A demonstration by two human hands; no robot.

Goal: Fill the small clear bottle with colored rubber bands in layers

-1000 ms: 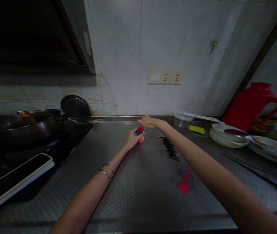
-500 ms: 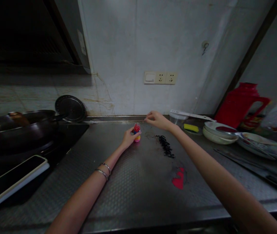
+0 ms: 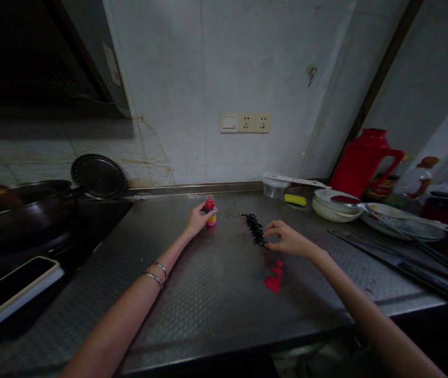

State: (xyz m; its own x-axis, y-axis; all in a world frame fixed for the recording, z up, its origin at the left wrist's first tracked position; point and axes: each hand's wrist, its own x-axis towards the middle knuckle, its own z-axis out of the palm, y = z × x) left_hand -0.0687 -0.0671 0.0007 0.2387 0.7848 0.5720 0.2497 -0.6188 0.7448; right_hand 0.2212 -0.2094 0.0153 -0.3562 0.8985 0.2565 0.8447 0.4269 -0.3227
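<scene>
Left hand (image 3: 198, 220): grip clamped around small multicoloured bottle (image 3: 210, 205), upright, mid-table toward far wall. Right hand (image 3: 289, 240): grip apart, thumb and fingers parted, at right edge of row of small black pieces (image 3: 252, 226); contact cannot be told. Red patch (image 3: 274, 282) on table (image 3: 192, 304), nearer than row. Yellow sponge (image 3: 295, 200) far right, beside clear tub (image 3: 274, 188).

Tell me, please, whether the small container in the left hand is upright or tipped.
Upright: in the left hand, the container has its red part uppermost and its pink base down.
</scene>
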